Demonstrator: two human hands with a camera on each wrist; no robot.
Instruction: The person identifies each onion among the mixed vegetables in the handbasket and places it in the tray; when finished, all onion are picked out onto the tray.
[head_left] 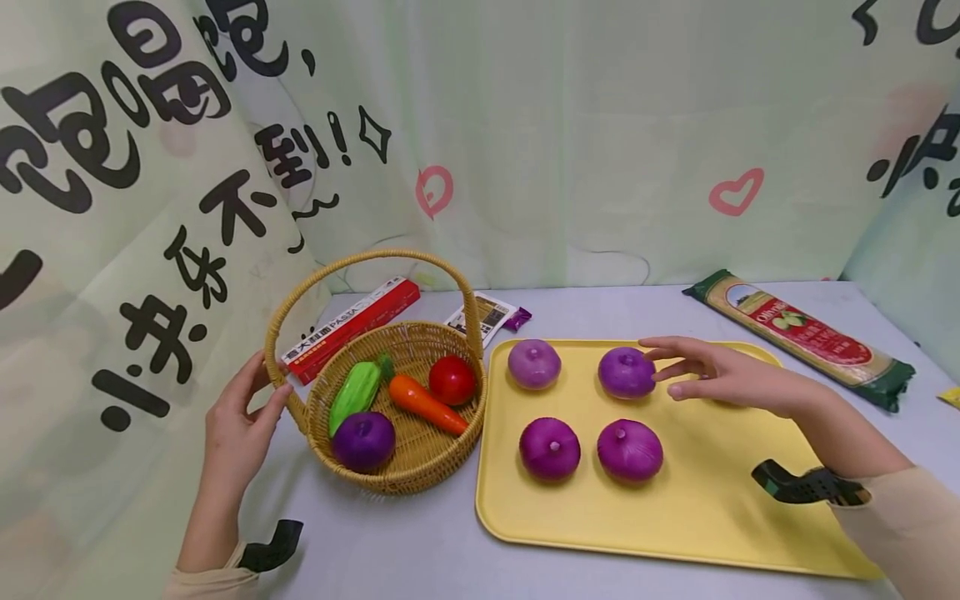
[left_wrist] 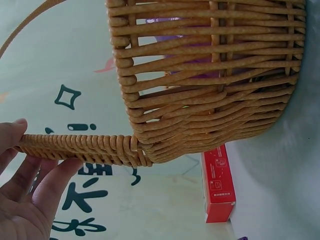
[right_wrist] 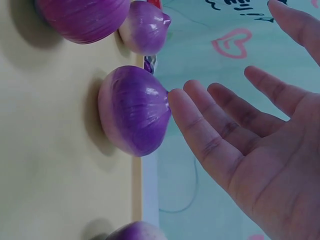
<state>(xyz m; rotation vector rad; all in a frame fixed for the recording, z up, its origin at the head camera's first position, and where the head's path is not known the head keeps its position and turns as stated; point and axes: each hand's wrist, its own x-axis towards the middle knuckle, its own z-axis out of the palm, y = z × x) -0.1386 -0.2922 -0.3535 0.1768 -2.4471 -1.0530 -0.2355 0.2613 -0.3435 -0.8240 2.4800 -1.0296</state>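
Note:
My left hand point(head_left: 242, 417) pinches the handle point(left_wrist: 80, 145) of a wicker basket point(head_left: 431, 477) between thumb and fingers, low on its left side. Inside the basket lie a purple onion point(head_left: 363, 442), a green ridged vegetable point(head_left: 356, 393), a carrot point(head_left: 423, 404) and a tomato point(head_left: 453, 380). Over the yellow tray point(head_left: 720, 508), my right hand point(head_left: 720, 375) is held with fingers extended and nothing in its grasp. Its fingertips come right up to a purple onion point(right_wrist: 135, 111) in the back row. Several more onions point(head_left: 550, 449) sit on the tray, one mostly hidden beneath this hand.
Behind the basket lies a red pasta box point(head_left: 356, 325), with a printed packet point(head_left: 486, 317) and a small purple wrapper point(head_left: 517, 318) to its right. A long pasta bag point(head_left: 798, 333) lies at the back right. Printed curtains point(head_left: 570, 150) enclose the table's back and sides.

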